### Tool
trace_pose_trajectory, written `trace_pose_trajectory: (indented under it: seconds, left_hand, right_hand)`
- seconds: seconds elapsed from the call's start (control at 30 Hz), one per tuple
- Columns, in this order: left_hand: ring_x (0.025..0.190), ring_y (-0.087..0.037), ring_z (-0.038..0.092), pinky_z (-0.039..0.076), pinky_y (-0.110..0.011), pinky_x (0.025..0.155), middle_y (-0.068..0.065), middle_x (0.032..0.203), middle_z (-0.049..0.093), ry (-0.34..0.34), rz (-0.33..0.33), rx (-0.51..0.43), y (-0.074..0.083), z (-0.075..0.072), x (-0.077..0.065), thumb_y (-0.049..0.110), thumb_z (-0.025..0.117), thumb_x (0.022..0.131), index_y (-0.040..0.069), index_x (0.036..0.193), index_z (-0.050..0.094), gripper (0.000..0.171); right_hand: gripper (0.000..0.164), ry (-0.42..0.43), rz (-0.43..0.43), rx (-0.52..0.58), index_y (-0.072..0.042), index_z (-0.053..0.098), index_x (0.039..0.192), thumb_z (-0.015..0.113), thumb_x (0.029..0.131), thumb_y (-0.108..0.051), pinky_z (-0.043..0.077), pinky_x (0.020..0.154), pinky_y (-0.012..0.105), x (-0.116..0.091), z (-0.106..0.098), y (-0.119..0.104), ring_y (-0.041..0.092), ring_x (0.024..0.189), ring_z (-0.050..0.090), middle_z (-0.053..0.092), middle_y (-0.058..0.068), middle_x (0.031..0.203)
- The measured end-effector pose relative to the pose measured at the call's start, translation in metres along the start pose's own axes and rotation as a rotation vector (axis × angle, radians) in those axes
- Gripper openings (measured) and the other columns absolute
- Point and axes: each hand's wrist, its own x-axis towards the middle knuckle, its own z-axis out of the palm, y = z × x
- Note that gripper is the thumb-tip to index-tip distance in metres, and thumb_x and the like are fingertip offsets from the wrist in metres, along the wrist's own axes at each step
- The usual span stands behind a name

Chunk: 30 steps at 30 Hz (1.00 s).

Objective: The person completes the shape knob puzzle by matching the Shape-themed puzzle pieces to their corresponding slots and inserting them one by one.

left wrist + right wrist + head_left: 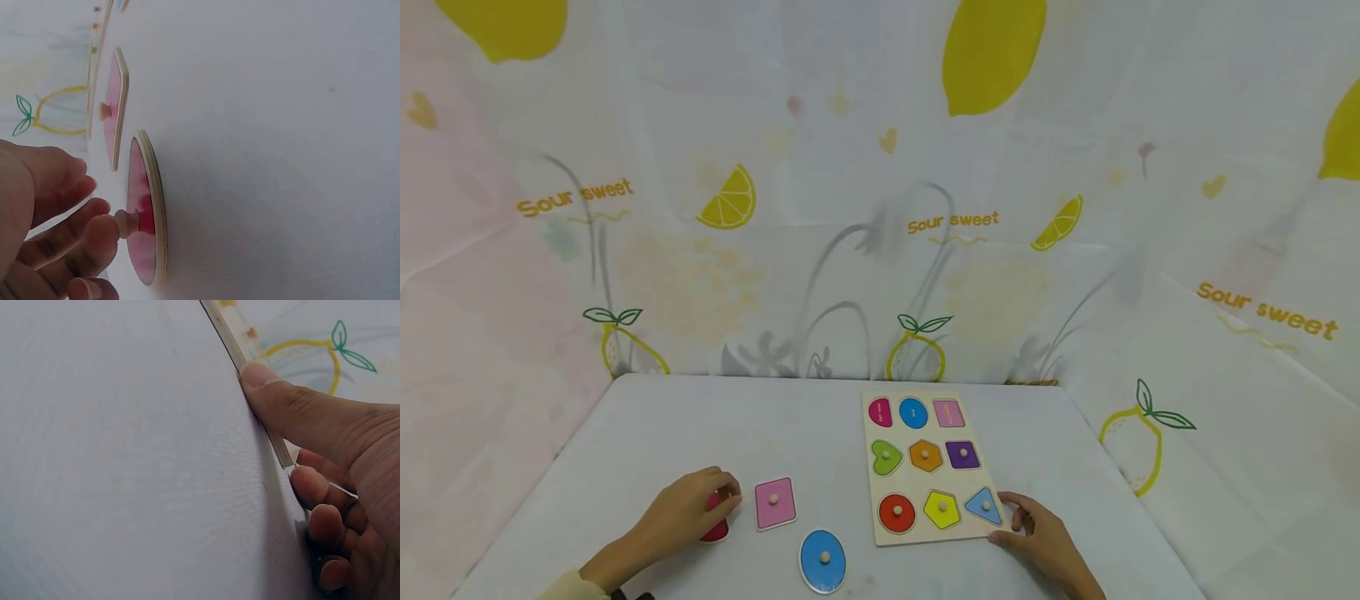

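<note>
1 crimson piece (718,531), left, likely light, stiff, best lifted by knob (128,224); left hand (688,504) loosely curled, empty; right hand (1043,542) grips board (917,483).

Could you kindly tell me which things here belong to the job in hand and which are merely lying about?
Part of the job:
puzzle board, touched by the right hand
red piece, at the left hand
loose pink square
loose blue oval

Just surroundings:
white table
lemon-print backdrop
</note>
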Motion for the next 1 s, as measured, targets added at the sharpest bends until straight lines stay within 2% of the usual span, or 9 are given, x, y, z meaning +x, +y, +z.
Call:
trace_pose_trajectory:
  seconds: [0.13, 0.37, 0.63, 0.8, 0.87, 1.0]
  left_hand:
    - [0.074, -0.001, 0.052, 0.049, -0.024, 0.061, 0.018, 0.085, 0.058, 0.011, -0.002, 0.012, -0.005, 0.001, -0.006, 0.022, 0.081, 0.088, 0.025, 0.091, 0.070, 0.012]
    - [0.071, 0.001, 0.049, 0.046, -0.024, 0.060, 0.019, 0.083, 0.055, 0.031, 0.035, 0.045, -0.011, 0.001, -0.013, 0.021, 0.085, 0.083, 0.026, 0.087, 0.069, 0.018]
    - [0.068, 0.001, 0.043, 0.041, -0.024, 0.058, 0.017, 0.078, 0.050, 0.015, -0.031, 0.068, -0.012, -0.005, -0.020, 0.022, 0.087, 0.081, 0.026, 0.084, 0.067, 0.020]
    - [0.065, 0.001, 0.042, 0.039, -0.024, 0.057, 0.016, 0.076, 0.049, -0.003, -0.098, 0.036, -0.012, -0.009, -0.026, 0.026, 0.086, 0.083, 0.025, 0.084, 0.067, 0.019]
    - [0.065, 0.003, 0.042, 0.039, -0.024, 0.057, 0.018, 0.076, 0.049, 0.000, -0.102, 0.021, -0.014, -0.009, -0.029, 0.028, 0.085, 0.083, 0.026, 0.083, 0.067, 0.018]
    - [0.063, 0.004, 0.043, 0.041, -0.024, 0.057, 0.021, 0.076, 0.051, 0.031, -0.064, -0.001, -0.016, -0.009, -0.031, 0.028, 0.085, 0.083, 0.026, 0.081, 0.067, 0.019]
  right_hand:
    - [0.074, -0.001, -0.005, -0.002, -0.008, 0.066, 0.133, 0.095, 0.070, -0.033, 0.035, 0.063, 0.028, 0.001, 0.000, -0.001, 0.017, 0.076, 0.044, 0.051, 0.000, 0.085]
    - [0.073, 0.001, -0.010, -0.009, -0.008, 0.066, 0.134, 0.095, 0.071, -0.033, 0.034, 0.063, 0.028, 0.001, -0.002, -0.002, 0.016, 0.075, 0.043, 0.051, 0.000, 0.085]
    - [0.072, -0.005, -0.021, -0.008, -0.008, 0.066, 0.134, 0.094, 0.072, -0.034, 0.033, 0.063, 0.028, 0.002, -0.003, -0.003, 0.016, 0.074, 0.043, 0.051, 0.000, 0.085]
    - [0.074, -0.008, -0.015, -0.006, -0.008, 0.066, 0.133, 0.095, 0.070, -0.036, 0.033, 0.063, 0.028, 0.002, -0.001, 0.001, 0.016, 0.074, 0.043, 0.051, 0.000, 0.085]
    - [0.075, -0.009, -0.006, -0.009, -0.008, 0.067, 0.132, 0.095, 0.069, -0.037, 0.033, 0.063, 0.028, 0.002, 0.000, 0.002, 0.017, 0.074, 0.043, 0.051, 0.000, 0.084]
    - [0.074, -0.006, -0.012, -0.017, -0.009, 0.067, 0.131, 0.095, 0.069, -0.039, 0.034, 0.062, 0.028, 0.001, -0.001, 0.005, 0.017, 0.073, 0.044, 0.051, 0.000, 0.083]
